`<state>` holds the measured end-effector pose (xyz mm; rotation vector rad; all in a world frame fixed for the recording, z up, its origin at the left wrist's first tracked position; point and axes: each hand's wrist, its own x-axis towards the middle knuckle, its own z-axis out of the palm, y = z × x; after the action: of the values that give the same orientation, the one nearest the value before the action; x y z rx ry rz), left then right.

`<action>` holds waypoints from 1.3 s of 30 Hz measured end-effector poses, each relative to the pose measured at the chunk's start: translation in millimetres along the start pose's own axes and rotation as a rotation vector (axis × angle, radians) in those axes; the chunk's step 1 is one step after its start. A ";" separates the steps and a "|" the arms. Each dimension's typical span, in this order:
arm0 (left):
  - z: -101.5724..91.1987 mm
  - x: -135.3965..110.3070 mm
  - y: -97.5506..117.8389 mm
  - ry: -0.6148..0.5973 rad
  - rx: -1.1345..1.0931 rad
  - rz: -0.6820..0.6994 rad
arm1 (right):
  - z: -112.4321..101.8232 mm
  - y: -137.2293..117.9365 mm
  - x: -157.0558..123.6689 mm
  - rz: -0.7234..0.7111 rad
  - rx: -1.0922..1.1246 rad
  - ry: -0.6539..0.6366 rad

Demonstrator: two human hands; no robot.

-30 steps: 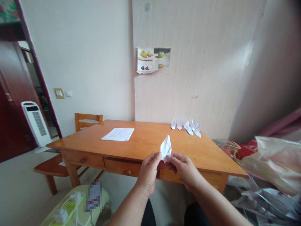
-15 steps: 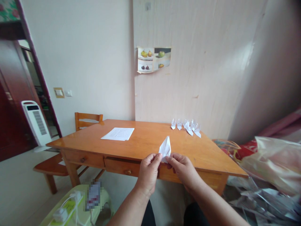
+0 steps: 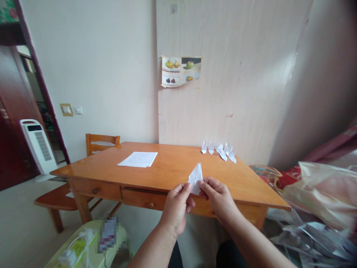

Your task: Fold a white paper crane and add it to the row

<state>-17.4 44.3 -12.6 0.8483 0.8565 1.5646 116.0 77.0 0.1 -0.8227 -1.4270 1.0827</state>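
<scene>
A small folded white paper piece (image 3: 195, 176) with a pointed top stands up between my two hands, in front of the near edge of a wooden table (image 3: 173, 175). My left hand (image 3: 176, 210) pinches its lower left side with thumb and fingers. My right hand (image 3: 219, 199) pinches its lower right side. Several finished folded paper pieces (image 3: 220, 149) stand in a row at the table's far right corner, by the wall. A flat printed sheet of paper (image 3: 138, 159) lies on the far left part of the table.
A wooden chair (image 3: 92, 149) stands at the table's left end. A white fan heater (image 3: 36, 145) is by the doorway on the left. A green stool (image 3: 89, 245) with a white power strip is at my lower left. Plastic bags and papers (image 3: 315, 201) pile up on the right.
The folded paper tilted slightly and sank a little between my hands as my fingers shifted their pinch. The view drifted a little to the right.
</scene>
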 end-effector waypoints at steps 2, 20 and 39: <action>1.2 -0.6 1.4 0.001 -0.073 -0.049 | -1.4 0.9 0.8 -0.009 0.004 0.005; 5.0 0.1 2.1 -0.046 0.030 0.032 | -7.2 1.2 0.3 0.041 0.056 0.020; 13.4 -11.5 -2.3 -0.107 0.140 0.082 | 10.6 -3.7 -3.2 0.284 0.545 -0.112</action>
<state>-3.0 34.3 -9.0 1.0699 0.8702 1.5286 106.4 70.9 2.8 -0.5806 -1.0381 1.6624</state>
